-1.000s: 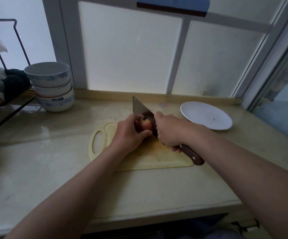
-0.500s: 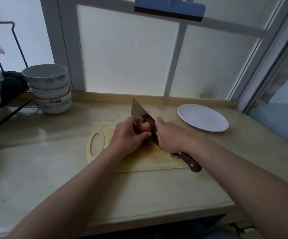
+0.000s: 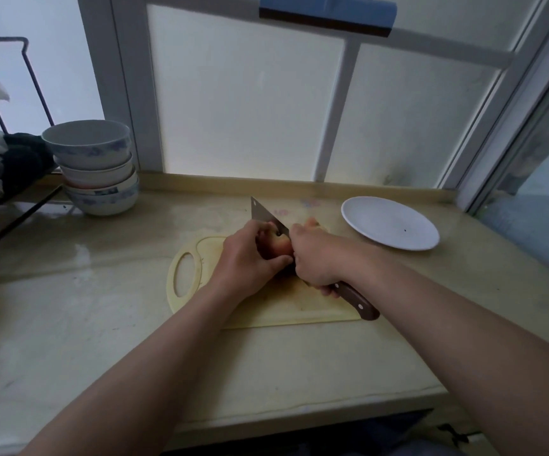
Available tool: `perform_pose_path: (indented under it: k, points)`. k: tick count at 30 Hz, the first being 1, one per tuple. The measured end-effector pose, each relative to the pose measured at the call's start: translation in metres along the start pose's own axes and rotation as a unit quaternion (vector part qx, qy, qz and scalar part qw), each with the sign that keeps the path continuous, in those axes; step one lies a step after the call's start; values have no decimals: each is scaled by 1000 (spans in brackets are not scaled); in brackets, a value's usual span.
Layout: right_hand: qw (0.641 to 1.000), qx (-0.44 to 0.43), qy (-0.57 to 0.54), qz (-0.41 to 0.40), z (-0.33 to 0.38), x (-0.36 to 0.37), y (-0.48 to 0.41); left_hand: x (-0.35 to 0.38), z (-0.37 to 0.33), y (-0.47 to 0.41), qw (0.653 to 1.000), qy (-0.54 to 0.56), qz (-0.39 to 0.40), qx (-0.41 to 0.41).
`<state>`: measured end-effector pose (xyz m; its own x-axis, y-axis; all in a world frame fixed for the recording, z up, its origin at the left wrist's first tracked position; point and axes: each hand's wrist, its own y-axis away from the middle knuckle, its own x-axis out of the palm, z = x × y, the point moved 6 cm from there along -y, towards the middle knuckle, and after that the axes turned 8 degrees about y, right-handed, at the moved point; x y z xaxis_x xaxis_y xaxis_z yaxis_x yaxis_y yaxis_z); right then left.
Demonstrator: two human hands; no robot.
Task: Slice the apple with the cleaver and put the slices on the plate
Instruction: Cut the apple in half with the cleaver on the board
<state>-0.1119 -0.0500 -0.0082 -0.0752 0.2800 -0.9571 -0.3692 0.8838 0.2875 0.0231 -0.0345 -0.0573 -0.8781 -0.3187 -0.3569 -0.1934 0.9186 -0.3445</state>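
Head camera, looking down at a kitchen counter [image 3: 102,307]. Over the last half second the cleaver [image 3: 264,214] has sunk. Less of its steel blade shows above the hands, so it seems to have pressed deeper into the apple [image 3: 278,246]. A pale reddish shape now peeks out behind the right knuckles, at 1 o'clock from the apple. It may be a cut piece coming free, but too little shows to be sure.

The apple sits on a pale yellow cutting board [image 3: 276,311], mostly covered by the hands. The left hand [image 3: 246,258], at 9 o'clock from the apple, curls round it to steady it. The right hand [image 3: 319,261], at 3 o'clock, is wrapped tightly round the cleaver where the blade meets the brown handle [image 3: 355,301], whose end points to 5 o'clock. The blade's corner rises at 12 o'clock, between the two hands.

A white plate [image 3: 390,223] lies on the counter at 2 o'clock from the board, apart from it, with no slices on it. A stack of bowls [image 3: 97,169] stands at 10 o'clock, beside the frosted window [image 3: 243,103].

A cut looks to be under way and well into the fruit. With the plate bare, most of the task remains. The left fingers lie close to the blade, which is the main risk.
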Motion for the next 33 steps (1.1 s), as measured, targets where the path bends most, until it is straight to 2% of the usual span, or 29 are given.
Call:
perform_pose_path:
  k: [5, 10, 13, 19, 28, 33]
  points:
    - [1000, 6, -14, 1, -7, 0, 1, -2, 9, -5, 1000, 11, -3, -23]
    - [999, -2, -50, -6, -8, 4, -5, -4, 11, -6, 999, -10, 29, -41]
    - [997, -5, -75, 16, -12, 7, -5, -8, 12, -5, 997, -18, 53, -52]
    - [992, -11, -124, -14, -16, 3, -3, -17, 16, -3, 994, -6, 84, -71]
    - [974, -12, -222, -53, -37, -4, 10, -30, 14, -2, 994, -21, 73, -76]
    - [966, -30, -251, -57, -38, -7, 16, -59, 17, -12, 991, 5, 72, -115]
